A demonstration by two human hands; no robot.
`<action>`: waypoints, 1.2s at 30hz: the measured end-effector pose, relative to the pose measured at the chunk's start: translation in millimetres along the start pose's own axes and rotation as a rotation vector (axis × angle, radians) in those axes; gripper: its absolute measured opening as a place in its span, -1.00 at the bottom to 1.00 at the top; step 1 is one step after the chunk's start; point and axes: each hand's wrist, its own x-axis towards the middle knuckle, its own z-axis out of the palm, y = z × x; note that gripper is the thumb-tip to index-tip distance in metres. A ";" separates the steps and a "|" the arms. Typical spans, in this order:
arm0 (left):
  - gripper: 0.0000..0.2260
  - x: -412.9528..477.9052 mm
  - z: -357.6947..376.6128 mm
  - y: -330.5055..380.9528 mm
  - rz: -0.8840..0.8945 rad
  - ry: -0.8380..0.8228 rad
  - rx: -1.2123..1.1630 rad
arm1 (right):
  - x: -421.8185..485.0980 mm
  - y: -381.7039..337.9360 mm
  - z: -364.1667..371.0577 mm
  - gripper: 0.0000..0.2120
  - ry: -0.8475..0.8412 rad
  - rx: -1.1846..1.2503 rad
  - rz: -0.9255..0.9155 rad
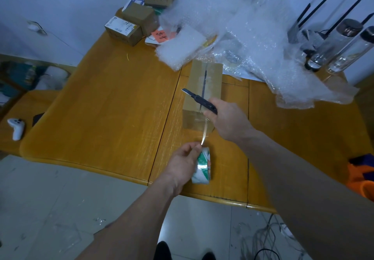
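With the cardboard box [204,81] on the table [111,97] already taped along its seam, I am gripping the tape roll [203,166] in my left hand [182,162], holding the tape strip [204,133] taut, and clutching the utility knife [199,98] in my right hand [228,118], the cut apparently not yet made.

Bare forearms [141,209]; dark shoes [164,250]

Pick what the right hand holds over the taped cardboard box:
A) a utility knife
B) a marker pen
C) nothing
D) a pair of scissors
A: the right hand grips a dark utility knife with its blade out, above the cardboard box, while the left hand holds the tape roll, whose strip runs up to the box.
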 end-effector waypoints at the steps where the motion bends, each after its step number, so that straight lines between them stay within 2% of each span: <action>1: -0.78 -1.2 1.2 0.5 -0.004 0.012 -0.031 | 0.0 -0.1 -1.4 -0.90 -0.013 0.014 -0.011; 4: -0.78 -2.6 5.8 3.9 -0.006 0.061 -0.069 | -1.8 -2.5 -12.2 -0.87 -0.099 0.074 -0.042; 6: -0.79 -1.4 9.6 4.7 -0.013 0.089 -0.080 | -4.2 -0.8 -22.9 -0.77 -0.162 0.099 -0.040; 8: -0.81 0.2 13.2 5.3 -0.028 0.107 -0.115 | -7.8 3.7 -32.4 -0.72 -0.183 0.000 -0.074; 13: -0.82 4.0 16.6 5.8 -0.036 0.130 -0.122 | -12.7 6.4 -48.5 -0.79 -0.193 -0.304 -0.174; 17: -0.81 1.9 17.4 8.6 -0.046 0.158 -0.077 | -15.7 1.3 -57.3 -0.80 -0.285 -0.462 -0.243; 23: -0.80 0.7 21.4 10.5 -0.057 0.168 -0.075 | -22.4 9.7 -54.2 -0.63 -0.234 -0.686 -0.490; 28: -0.81 -0.7 22.2 9.1 -0.055 0.180 -0.067 | -19.4 0.3 -47.1 -0.63 -0.375 -0.651 -0.460; 36: -0.80 -5.3 23.7 6.2 -0.028 0.193 -0.093 | -11.4 -12.3 -51.9 -0.61 -0.475 -0.662 -0.364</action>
